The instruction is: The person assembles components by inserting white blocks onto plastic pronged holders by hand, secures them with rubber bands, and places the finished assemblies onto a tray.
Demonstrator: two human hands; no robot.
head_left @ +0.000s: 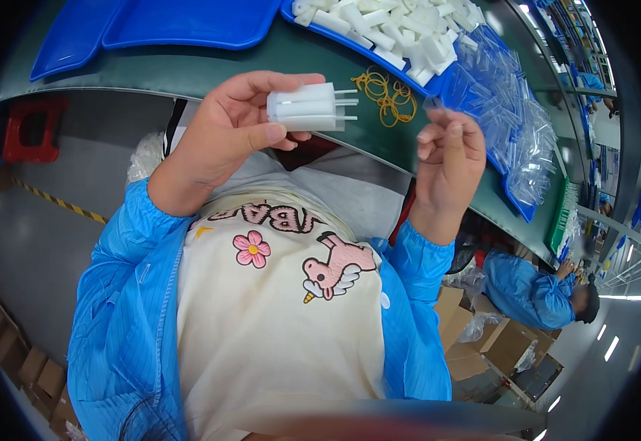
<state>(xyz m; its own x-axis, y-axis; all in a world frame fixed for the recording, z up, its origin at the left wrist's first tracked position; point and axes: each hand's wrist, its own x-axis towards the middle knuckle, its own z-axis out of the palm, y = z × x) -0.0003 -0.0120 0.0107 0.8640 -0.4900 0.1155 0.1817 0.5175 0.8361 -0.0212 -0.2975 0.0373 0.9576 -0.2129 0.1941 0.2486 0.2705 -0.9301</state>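
My left hand (225,121) is closed around a bundle of white plastic blocks (302,109), held sideways above the table's near edge. Clear film or sleeve shows around the bundle, and several thin white rods stick out of its right end. To the right, my right hand (449,158) is raised, thumb and fingers pinched together. At its fingertips is a small, blurred clear plastic piece (433,105) whose exact shape I cannot tell. Between the hands, yellow rubber bands (390,99) lie loose on the green table (210,73).
A blue tray (368,50) at the back is heaped with white plastic blocks (409,29). Clear plastic sleeves (508,110) pile up in a blue tray at right. Other blue trays (195,22) stand back left. A person in blue (526,290) works farther right, near cardboard boxes (508,345).
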